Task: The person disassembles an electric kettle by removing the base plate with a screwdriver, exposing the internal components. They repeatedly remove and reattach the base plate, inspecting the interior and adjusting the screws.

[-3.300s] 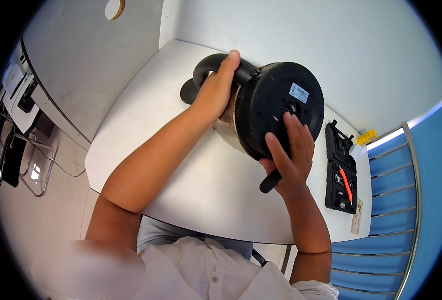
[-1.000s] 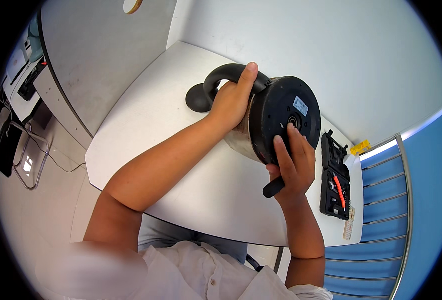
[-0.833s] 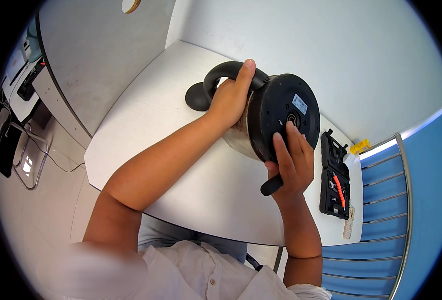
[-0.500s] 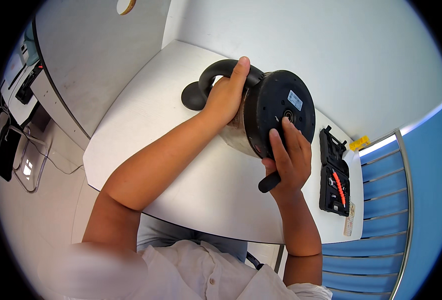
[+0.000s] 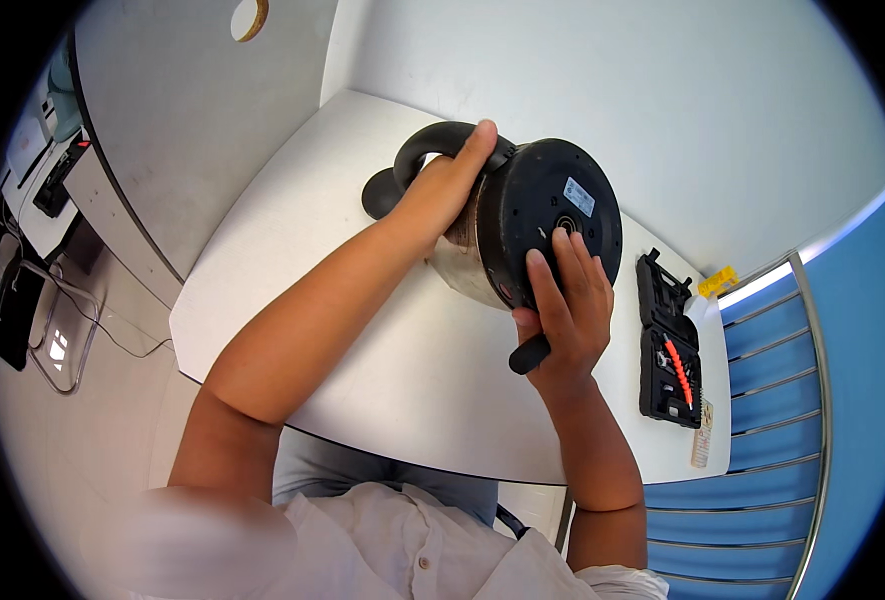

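An electric kettle (image 5: 461,262) with a stained metal body lies tipped over the white table, its black underside (image 5: 563,270) turned toward me. A pale label and a round socket show on that base. My left hand (image 5: 448,190) grips the kettle beside its curved black handle (image 5: 433,140), thumb up against the handle's root. Fingers of my right hand (image 5: 575,310) rest on the base, the tips next to the socket. From under its thumb and palm sticks a rounded black handle (image 5: 530,354), probably of a hand tool; the rest of it is hidden.
On the table's right lies an open black tool case (image 5: 669,340) with an orange flexible shaft (image 5: 679,372). Near it are a yellow object (image 5: 718,282) and a clear ruler-like strip (image 5: 702,435). A grey partition (image 5: 203,120) stands left, metal railing (image 5: 813,370) right.
The kettle and both hands have shifted slightly left in the picture. My hold on the kettle and the right fingers' place on the base look nearly the same.
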The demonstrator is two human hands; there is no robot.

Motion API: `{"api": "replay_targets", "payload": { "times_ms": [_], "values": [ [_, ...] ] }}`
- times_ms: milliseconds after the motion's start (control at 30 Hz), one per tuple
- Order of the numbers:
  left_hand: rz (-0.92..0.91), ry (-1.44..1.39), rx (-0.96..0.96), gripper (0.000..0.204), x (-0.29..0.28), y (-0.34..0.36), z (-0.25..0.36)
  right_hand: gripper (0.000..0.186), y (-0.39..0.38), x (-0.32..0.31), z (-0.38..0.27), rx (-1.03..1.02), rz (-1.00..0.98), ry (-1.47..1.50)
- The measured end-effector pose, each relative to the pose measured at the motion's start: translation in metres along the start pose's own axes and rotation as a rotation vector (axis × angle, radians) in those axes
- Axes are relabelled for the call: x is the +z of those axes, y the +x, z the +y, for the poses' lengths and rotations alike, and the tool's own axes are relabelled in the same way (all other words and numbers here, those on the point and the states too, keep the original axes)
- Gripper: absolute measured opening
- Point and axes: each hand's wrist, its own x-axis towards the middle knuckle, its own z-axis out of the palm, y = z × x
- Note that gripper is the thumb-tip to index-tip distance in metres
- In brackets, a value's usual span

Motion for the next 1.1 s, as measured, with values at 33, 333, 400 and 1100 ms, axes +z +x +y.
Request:
{"api": "replay_targets", "payload": {
  "times_ms": [33,333,400,1100],
  "values": [
    [-0.040,-0.010,-0.007,0.082,-0.002,-0.003,0.002,0.039,0.000,0.000,0.000,0.003,0.003,0.011],
    [0.021,-0.071,0.080,0.071,0.009,-0.039,0.008,0.038,-0.002,-0.004,-0.004,-0.056,0.012,-0.058],
    [-0.038,0.015,0.080,0.068,0.005,-0.035,0.007,0.038,-0.002,-0.006,-0.007,-0.065,0.015,-0.079],
    [-0.167,-0.098,-0.099,0.052,-0.030,-0.028,0.009,0.050,-0.004,-0.011,0.053,0.602,0.008,0.927]
  ]
}}
